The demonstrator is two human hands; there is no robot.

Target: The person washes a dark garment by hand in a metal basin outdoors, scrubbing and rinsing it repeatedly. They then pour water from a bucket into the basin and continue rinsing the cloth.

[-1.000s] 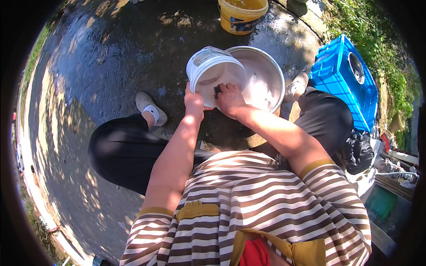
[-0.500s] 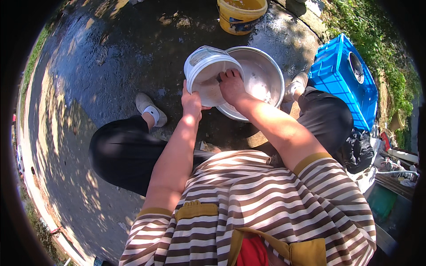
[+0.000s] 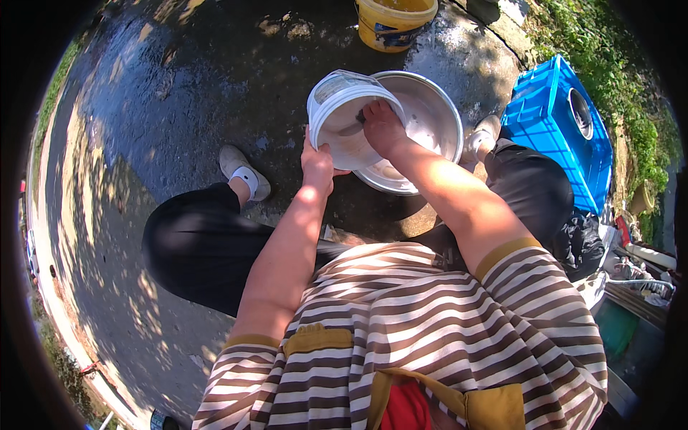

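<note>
A white plastic bucket [image 3: 342, 136] lies tilted over the near left part of a wide metal basin [image 3: 444, 107], its mouth toward me. My left hand [image 3: 317, 166] grips the bucket's lower left rim. Inside the mouth, my right hand [image 3: 383, 127] presses toward the inner wall with its fingers curled. A small dark pad [image 3: 360, 115] shows at those fingertips, mostly hidden by them. Whitish cloudy liquid with some foam lies in the basin.
A yellow bucket [image 3: 387, 32] stands beyond the basin on wet concrete [image 3: 193, 93]. To the right, a blue plastic crate [image 3: 534, 107] holds a round metal-rimmed item [image 3: 580, 113]. A black bag [image 3: 579, 244] and clutter lie nearer me. My feet flank the basin.
The bucket and both hands have shifted slightly right. My right hand has moved a little up and right inside the bucket, and more of the dark pad shows.
</note>
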